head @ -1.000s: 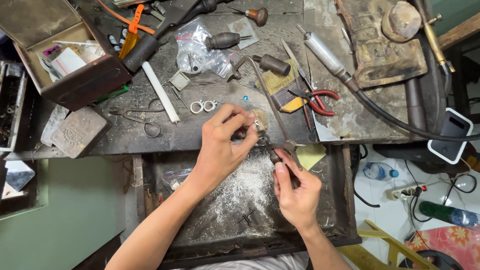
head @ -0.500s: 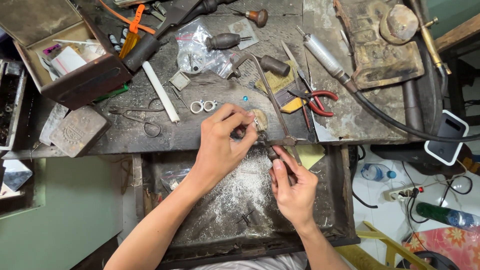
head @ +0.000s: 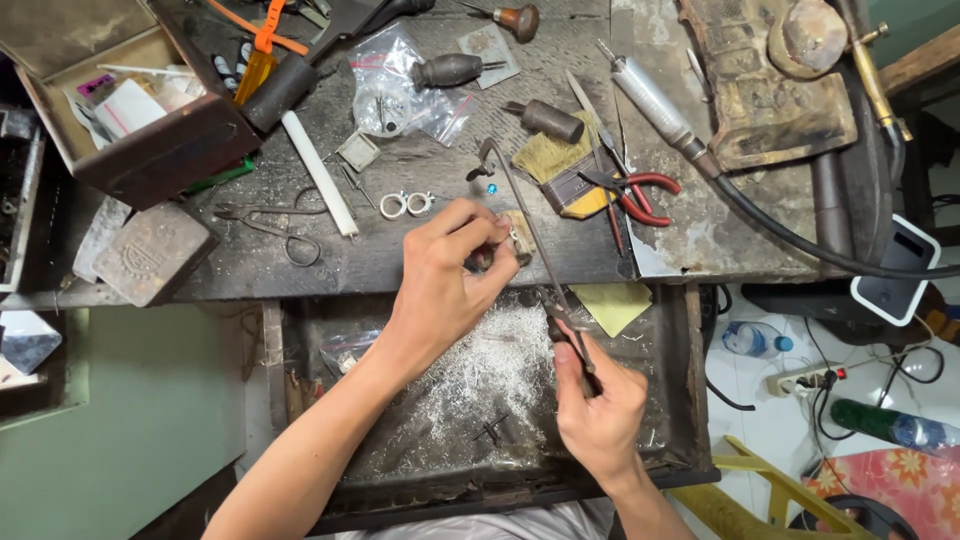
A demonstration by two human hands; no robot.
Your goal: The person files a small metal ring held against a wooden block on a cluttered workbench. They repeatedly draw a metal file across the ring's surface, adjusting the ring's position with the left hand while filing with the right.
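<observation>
My left hand (head: 440,285) pinches a small metal piece (head: 517,240) against a wooden peg at the front edge of the workbench (head: 400,265). My right hand (head: 600,410) grips the dark handle of a thin, long saw-like tool (head: 530,240). The tool's slim frame runs up and left across the piece and ends in a hook near a tiny blue stone (head: 491,188). Both hands work above an open drawer tray (head: 690,400) strewn with silver filings (head: 480,375).
Two silver rings (head: 405,205) lie just left of my left hand. Red-handled pliers (head: 640,192), a flat brush (head: 560,165) and a corded handpiece (head: 650,100) lie to the right. A white rod (head: 320,175), a metal block (head: 150,250) and an open box (head: 130,110) sit at the left.
My right hand has drawn the tool's handle a little toward me, over the drawer. My left hand stays on the piece at the peg.
</observation>
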